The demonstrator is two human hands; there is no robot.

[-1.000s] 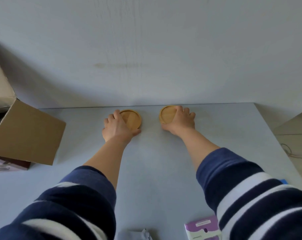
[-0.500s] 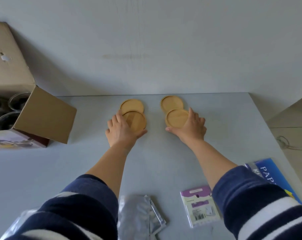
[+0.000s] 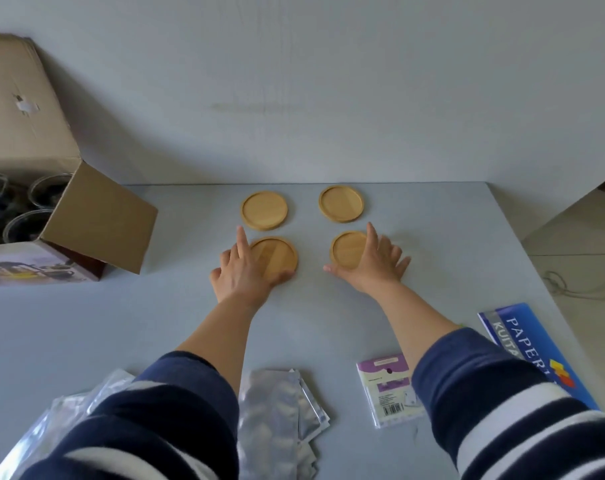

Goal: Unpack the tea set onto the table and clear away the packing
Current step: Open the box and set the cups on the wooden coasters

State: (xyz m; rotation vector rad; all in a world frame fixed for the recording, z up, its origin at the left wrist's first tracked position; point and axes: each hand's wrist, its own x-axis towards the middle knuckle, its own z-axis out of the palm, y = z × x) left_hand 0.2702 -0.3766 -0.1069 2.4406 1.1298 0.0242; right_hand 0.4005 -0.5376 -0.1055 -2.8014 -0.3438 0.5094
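Two round wooden coasters lie at the far side of the grey table (image 3: 450, 271), one at the far left (image 3: 264, 210) and one at the far right (image 3: 341, 203). Two more lie just in front of them. My left hand (image 3: 240, 271) rests flat on the left edge of the near left coaster (image 3: 278, 254), fingers spread and thumb at its near rim. My right hand (image 3: 377, 265) lies splayed over the right side of the near right coaster (image 3: 346, 249). An open cardboard box (image 3: 96, 220) at the left holds glass cups (image 3: 46, 190).
Silver foil bags (image 3: 276, 410) and a purple-labelled packet (image 3: 385, 389) lie near the front edge between my arms. A crumpled clear plastic bag (image 3: 69, 417) is at the front left, a blue paper pack (image 3: 533, 348) at the right edge. A cable (image 3: 571, 287) lies on the floor.
Each hand left one coaster at the back and drew a second one toward me. The two pairs now lie apart, and my fingers have spread out.
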